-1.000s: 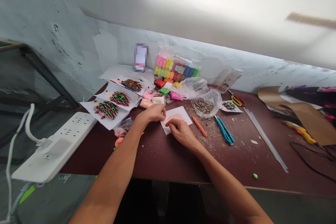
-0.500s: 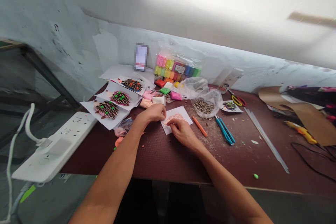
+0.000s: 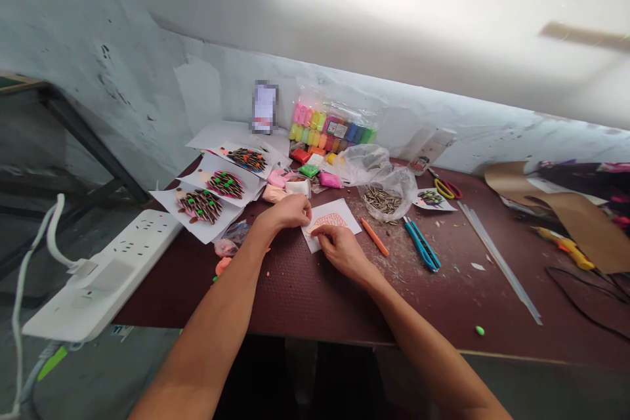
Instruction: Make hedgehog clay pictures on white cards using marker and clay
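Observation:
A small white paper card (image 3: 347,212) lies on the table with an orange dotted, dome-shaped pattern (image 3: 331,219) on it. My left hand (image 3: 291,211) is closed at the card's left edge, its fingertips turned away from view; whatever it pinches is hidden. Over the lower left of the pattern rests my right hand (image 3: 339,246), with curled fingers and the index fingertip at the card. Anything between its thumb and finger is too small to make out. Just right of the card lies an orange pen-like stick (image 3: 375,237), and beyond it a teal utility knife (image 3: 422,244).
Left are cards with seed-spined hedgehogs (image 3: 199,205) and a white power strip (image 3: 105,275). Behind lie colored clay packs (image 3: 329,180) and a bag of striped seeds (image 3: 382,199). Scissors (image 3: 447,188), clear glue sticks (image 3: 502,262) and a yellow glue gun (image 3: 566,248) lie right.
My right hand's index fingertip has shifted very slightly left on the card. My left hand and the surrounding things stay where they were.

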Available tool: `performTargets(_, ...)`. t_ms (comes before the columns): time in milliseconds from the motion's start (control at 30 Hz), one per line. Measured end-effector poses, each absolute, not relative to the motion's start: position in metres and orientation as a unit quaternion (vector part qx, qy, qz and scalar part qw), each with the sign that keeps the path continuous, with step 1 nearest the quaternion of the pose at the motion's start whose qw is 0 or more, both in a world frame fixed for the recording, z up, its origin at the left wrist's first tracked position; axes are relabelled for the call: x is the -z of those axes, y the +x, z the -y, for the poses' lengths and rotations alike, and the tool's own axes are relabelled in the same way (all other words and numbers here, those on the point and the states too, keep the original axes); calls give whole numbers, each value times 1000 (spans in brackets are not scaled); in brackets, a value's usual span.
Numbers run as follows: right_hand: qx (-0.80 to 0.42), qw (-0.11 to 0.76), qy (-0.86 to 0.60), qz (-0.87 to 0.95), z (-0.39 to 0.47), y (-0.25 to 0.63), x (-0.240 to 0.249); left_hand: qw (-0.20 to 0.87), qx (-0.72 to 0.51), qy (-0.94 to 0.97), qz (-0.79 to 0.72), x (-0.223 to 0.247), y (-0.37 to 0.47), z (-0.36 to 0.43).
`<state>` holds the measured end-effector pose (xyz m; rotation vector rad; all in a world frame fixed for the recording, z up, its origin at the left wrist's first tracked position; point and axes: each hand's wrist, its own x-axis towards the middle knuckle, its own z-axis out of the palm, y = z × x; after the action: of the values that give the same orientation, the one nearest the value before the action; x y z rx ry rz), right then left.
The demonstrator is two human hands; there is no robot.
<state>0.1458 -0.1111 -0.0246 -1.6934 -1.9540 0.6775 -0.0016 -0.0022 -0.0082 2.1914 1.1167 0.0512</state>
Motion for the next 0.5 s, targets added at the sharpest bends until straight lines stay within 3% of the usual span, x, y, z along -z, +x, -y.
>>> performTargets(133,-252,239,-608,714,110,147,25,338,-21,837,-431,8,-2,2)
performTargets(333,-278,320,-602,676,109,152,24,334,-19,838,-431,10,-2,2)
performTargets(500,-283,299,-598,687,111,151,20,331,-16,840,-429,9,-1,1)
